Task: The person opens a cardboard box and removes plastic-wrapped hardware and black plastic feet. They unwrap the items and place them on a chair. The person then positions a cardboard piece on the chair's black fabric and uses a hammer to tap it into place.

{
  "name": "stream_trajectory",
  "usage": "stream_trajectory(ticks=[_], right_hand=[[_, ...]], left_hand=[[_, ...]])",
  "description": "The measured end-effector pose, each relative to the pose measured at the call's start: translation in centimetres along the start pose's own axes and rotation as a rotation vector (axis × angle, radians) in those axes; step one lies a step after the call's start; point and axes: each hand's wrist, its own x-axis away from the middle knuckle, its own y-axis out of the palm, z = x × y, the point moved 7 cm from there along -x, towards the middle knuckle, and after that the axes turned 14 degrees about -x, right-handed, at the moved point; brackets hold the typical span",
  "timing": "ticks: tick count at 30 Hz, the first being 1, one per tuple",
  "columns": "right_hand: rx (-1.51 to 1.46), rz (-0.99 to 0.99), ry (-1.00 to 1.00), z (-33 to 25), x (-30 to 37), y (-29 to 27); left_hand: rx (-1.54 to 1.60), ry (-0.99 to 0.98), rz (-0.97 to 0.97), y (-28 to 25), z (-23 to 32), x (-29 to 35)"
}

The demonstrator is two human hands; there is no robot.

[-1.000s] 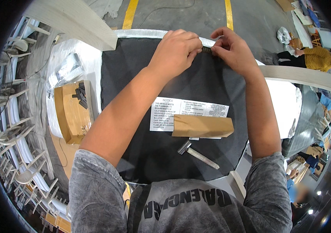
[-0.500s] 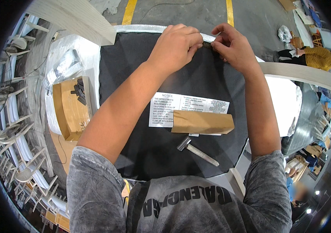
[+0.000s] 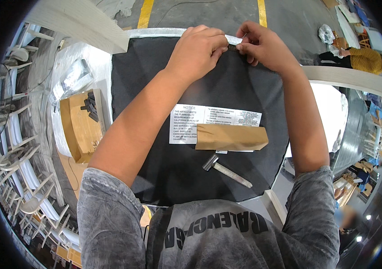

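Note:
Both my hands are at the far edge of an upturned seat covered in black fabric (image 3: 139, 80), with a white border (image 3: 155, 32). A small dark strip with brassy ridges (image 3: 232, 47) shows between my fingertips, beside the border. My right hand (image 3: 268, 48) pinches its right end between thumb and fingers. My left hand (image 3: 196, 50) is closed at its left side, fingers bent over the border; what they grip is hidden. Nearer me lie a white printed label (image 3: 184, 127), a folded brown cardboard piece (image 3: 231, 137) partly covering it, and a hammer (image 3: 227, 171).
Pale wooden legs (image 3: 81, 22) rise at the seat's corners; another leg (image 3: 352, 82) extends right. On the left is a cardboard box (image 3: 67, 127) holding dark pieces (image 3: 91, 106), near a clear plastic bag (image 3: 74, 78). A person in a yellow top (image 3: 366, 60) is at the far right.
Both hands have shifted slightly left in the picture, along with the seat and everything on it. My fingertips stay at the strip, and more of the white border shows between the hands.

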Motion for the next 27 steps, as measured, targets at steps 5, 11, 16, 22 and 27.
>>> stream_trajectory(ticks=[5,11,16,22,27], right_hand=[[-0.094,0.023,0.099,1.0,0.4,-1.6],[-0.029,-0.016,0.088,1.2,0.6,-1.2],[0.062,0.038,-0.006,0.5,0.7,-0.8],[0.083,0.103,-0.045,0.7,1.0,-0.6],[0.183,0.084,0.027,0.3,1.1,-0.4]], left_hand=[[-0.026,-0.004,0.001,-0.1,0.2,0.1],[-0.040,0.001,0.008,0.0,0.1,0.1],[-0.015,0.002,0.005,0.1,0.0,0.0],[-0.016,0.019,0.024,0.1,0.0,0.0],[-0.038,0.013,0.025,0.2,0.0,0.2]])
